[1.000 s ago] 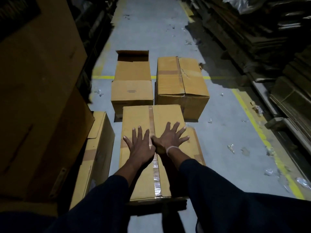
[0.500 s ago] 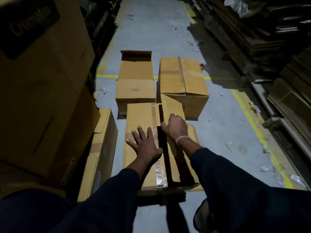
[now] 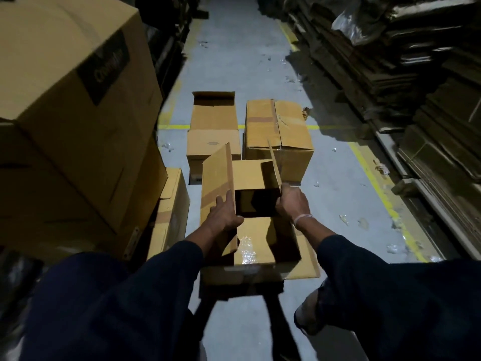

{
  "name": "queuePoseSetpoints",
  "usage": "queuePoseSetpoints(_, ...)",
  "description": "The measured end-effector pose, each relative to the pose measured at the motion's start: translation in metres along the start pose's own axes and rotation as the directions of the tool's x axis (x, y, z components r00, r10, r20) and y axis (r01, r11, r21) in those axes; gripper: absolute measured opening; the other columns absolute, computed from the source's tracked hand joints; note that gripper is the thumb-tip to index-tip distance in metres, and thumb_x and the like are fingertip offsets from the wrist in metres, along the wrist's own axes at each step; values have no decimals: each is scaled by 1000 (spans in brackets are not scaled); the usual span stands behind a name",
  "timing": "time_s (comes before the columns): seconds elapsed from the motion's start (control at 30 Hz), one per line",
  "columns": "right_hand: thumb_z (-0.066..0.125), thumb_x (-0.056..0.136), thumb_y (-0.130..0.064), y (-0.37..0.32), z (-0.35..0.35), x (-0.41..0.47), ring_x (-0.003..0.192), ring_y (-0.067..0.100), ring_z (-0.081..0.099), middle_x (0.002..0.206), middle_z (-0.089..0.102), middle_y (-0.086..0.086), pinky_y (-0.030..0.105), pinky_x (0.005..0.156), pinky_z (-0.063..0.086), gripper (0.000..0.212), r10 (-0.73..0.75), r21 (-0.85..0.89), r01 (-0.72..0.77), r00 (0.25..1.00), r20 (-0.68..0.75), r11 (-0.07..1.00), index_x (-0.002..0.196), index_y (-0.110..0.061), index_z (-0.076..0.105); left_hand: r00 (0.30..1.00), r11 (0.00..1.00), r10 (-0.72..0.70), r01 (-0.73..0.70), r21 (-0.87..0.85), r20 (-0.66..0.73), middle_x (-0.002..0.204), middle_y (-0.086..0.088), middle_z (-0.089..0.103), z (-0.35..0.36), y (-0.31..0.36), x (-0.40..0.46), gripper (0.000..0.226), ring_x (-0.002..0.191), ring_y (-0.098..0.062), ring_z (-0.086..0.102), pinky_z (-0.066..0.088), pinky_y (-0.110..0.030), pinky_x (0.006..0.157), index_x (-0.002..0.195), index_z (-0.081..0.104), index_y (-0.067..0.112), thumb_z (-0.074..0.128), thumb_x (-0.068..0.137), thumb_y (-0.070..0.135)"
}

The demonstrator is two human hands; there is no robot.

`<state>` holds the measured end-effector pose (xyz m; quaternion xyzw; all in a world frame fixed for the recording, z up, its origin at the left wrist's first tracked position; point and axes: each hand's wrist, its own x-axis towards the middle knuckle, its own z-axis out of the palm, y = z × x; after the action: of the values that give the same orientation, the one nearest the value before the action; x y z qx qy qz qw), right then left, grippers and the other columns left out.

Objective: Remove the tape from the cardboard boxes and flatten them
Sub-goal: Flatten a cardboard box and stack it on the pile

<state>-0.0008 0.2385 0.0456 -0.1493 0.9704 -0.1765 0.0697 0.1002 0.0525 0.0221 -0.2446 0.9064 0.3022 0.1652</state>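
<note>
A brown cardboard box [image 3: 256, 274] lies on the grey floor right in front of me, its top open and dark inside. My left hand [image 3: 225, 213] grips the raised left flap [image 3: 216, 178]. The thin right flap [image 3: 274, 165] stands up, and my right hand [image 3: 292, 204] holds it at its base. A strip of shiny clear tape [image 3: 246, 250] clings to the near inner flap. Beyond it a box with an open far flap [image 3: 213, 134] sits at the left, and a taped closed box [image 3: 278, 131] at the right.
Large stacked boxes [image 3: 73, 121] tower at my left, with a smaller box [image 3: 170, 212] on the floor beside them. Flattened cardboard piles [image 3: 416, 87] line the right wall. Yellow floor lines [image 3: 377, 183] and tape scraps [image 3: 343, 218] mark the aisle.
The taped seam on the near box has split. Both hands went from pressing flat on the lid to pulling the two top flaps up and apart.
</note>
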Motion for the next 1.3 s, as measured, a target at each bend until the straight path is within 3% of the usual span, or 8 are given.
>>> queuePoseSetpoints(0.13, 61, 97, -17, 7, 2, -43, 95, 32, 68, 104, 69, 13, 41, 83, 60, 27, 27, 19, -27, 1000, 14, 999, 124, -10, 60, 999, 999, -38, 38, 22, 12, 168, -18, 7, 14, -2, -48, 104, 139, -46, 44, 52, -43, 88, 164, -10, 28, 67, 96, 19)
queuePoseSetpoints(0.27, 59, 102, -20, 14, 6, -80, 97, 31, 67, 108, 67, 12, 40, 83, 59, 19, 77, 19, -77, 997, 15, 997, 119, -13, 60, 991, 991, -134, 134, -17, -19, 155, -27, 31, 34, -8, -89, 95, 107, -35, 58, 46, -32, 60, 163, -8, 23, 60, 98, 11)
queuePoseSetpoints(0.57, 59, 103, -22, 59, -6, -102, 93, 32, 68, 108, 68, 14, 44, 84, 59, 17, 237, 52, -232, 960, -148, 971, 116, -12, 56, 957, 994, -103, 106, -6, -271, 127, -18, 63, 40, -23, -123, 66, 109, -32, 65, 54, -40, 82, 160, 20, 13, 53, 103, 5)
queuePoseSetpoints(0.77, 66, 90, -17, 70, -1, -104, 152, 44, 19, 160, 29, 20, 71, 119, 7, 77, 21, -530, -163, 964, -264, 832, 157, -11, 29, 934, 1000, -12, 13, 2, -358, 124, -15, 64, 32, -3, -131, 66, 103, -30, 66, 49, -35, 71, 163, 19, 17, 49, 105, 6)
queuePoseSetpoints(0.9, 78, 87, -25, 21, -5, -106, 153, 29, 27, 166, 28, 7, 50, 125, 26, 87, -245, -132, 238, 968, -43, 962, 159, -19, 30, 909, 998, 55, -60, 1, -413, 123, -15, 66, 22, 15, -137, 61, 103, -29, 66, 43, -32, 71, 162, 23, 16, 46, 107, 9)
queuePoseSetpoints(1.0, 82, 85, -30, -14, 1, -116, 156, 26, 23, 167, 30, 5, 41, 125, 25, 93, -390, 202, 356, 907, 162, 912, 161, -21, 29, 877, 992, 108, -123, 0, -468, 114, -12, 69, 16, 24, -136, 55, 90, -25, 63, 41, -32, 70, 160, 29, 17, 45, 108, 14)
queuePoseSetpoints(1.17, 75, 82, -29, -45, 8, -136, 135, 27, 49, 147, 53, 10, 40, 112, 44, 73, -514, 431, 447, 856, 47, 784, 148, -16, 46, 808, 963, 245, -268, 36, -536, 101, -14, 71, 1, 42, -133, 55, 81, -23, 57, 42, -34, 69, 162, 31, 23, 45, 109, 20)
queuePoseSetpoints(1.3, 68, 95, -21, -50, 11, -139, 124, 27, 61, 138, 63, 6, 37, 101, 53, 57, -297, 414, 338, 941, -161, 845, 149, -19, 48, 773, 905, 321, -421, -64, -548, 135, -16, 67, -4, 55, -133, 51, 120, -34, 64, 54, -47, 99, 160, 37, 25, 44, 110, 34)
